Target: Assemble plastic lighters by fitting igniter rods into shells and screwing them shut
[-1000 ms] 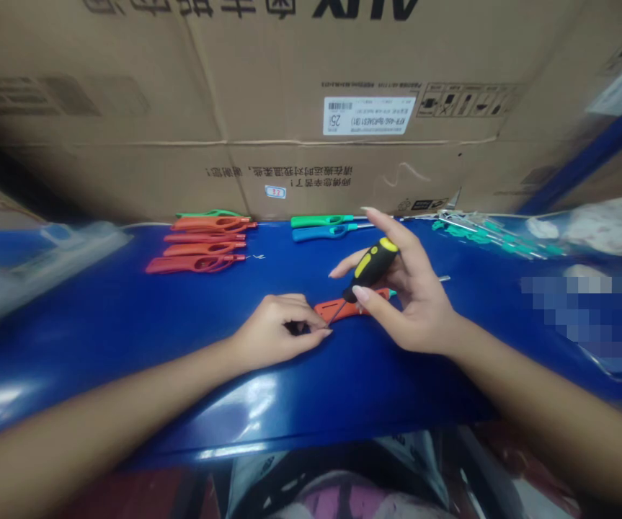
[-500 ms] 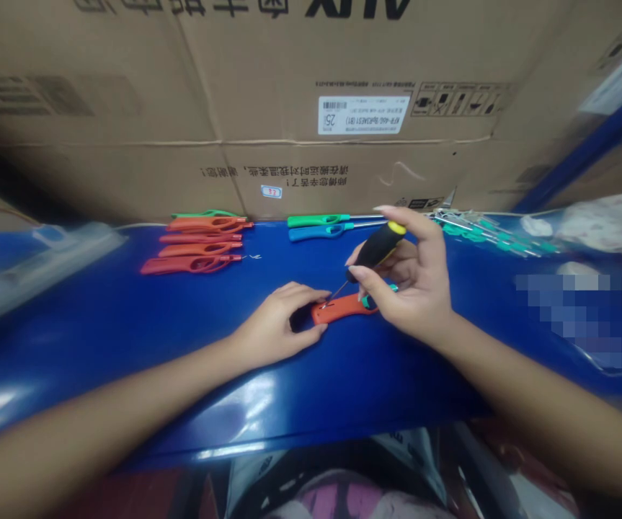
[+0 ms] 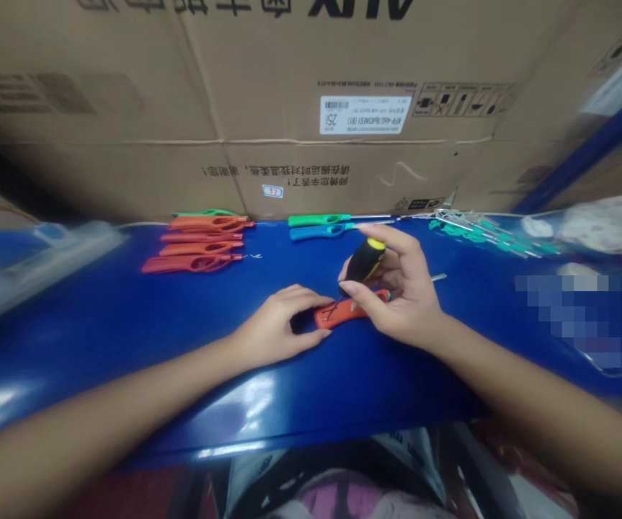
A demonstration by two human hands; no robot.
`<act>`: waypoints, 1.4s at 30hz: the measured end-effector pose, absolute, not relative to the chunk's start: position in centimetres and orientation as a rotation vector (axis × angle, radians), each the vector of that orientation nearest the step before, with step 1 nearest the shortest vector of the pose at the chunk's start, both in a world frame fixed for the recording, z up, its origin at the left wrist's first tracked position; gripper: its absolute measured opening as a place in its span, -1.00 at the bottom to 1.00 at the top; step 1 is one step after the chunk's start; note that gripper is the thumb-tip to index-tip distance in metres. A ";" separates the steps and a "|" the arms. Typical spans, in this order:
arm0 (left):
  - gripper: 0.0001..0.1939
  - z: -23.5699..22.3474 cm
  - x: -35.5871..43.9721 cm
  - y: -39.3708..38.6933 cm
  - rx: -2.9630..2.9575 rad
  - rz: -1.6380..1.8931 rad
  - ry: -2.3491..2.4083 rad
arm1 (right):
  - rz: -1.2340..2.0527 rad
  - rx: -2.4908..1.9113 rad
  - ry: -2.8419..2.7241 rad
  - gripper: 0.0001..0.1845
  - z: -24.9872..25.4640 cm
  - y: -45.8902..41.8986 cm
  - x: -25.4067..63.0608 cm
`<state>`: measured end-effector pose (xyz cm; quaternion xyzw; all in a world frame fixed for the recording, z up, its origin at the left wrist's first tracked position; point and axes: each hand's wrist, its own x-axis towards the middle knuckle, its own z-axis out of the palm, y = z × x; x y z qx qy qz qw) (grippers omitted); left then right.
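A person works a black-and-yellow screwdriver [image 3: 365, 263] against an orange lighter [image 3: 346, 311] lying flat on a blue counter [image 3: 192, 310]. The left grip [image 3: 275, 328] is closed about the lighter's left end, thumb on the near edge and fingers on the far edge. The right grip [image 3: 411, 295] grasps the screwdriver by its handle, thumb set low — the tool tilted, its tip at the top of the lighter near that same left end. The right grip hides part of the lighter's right side, and a bright metal end [image 3: 439, 277] shows to the right of the lighter.

Beyond the lighter and to its left lie four red and orange lighters [image 3: 197, 264] in a row, a partly hidden green handle [image 3: 202, 213] and a few white slivers [image 3: 256, 256]. Straight beyond the lighter rest a green lighter [image 3: 311, 220] and a blue lighter [image 3: 316, 233], rods pointing right. Beyond it and to its right sit teal parts [image 3: 483, 234] with metal rods — and a blurred, pale patterned cloth [image 3: 613, 220]. Farthest beyond the lighter stands a cardboard box [image 3: 267, 101], its print upside down, bearing a white label [image 3: 365, 115].
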<state>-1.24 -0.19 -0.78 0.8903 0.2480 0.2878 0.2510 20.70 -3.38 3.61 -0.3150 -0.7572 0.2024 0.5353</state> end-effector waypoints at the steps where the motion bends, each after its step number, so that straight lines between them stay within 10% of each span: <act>1: -0.60 -0.8 -1.3 -0.2 2.422 0.785 0.674 | 0.476 -0.757 -1.808 -0.37 3.6 -3.4 20.7; 42: -0.82 -0.3 -1.1 -0.4 2.353 0.736 0.710 | 0.469 -0.761 -1.729 -0.36 3.5 -3.4 20.5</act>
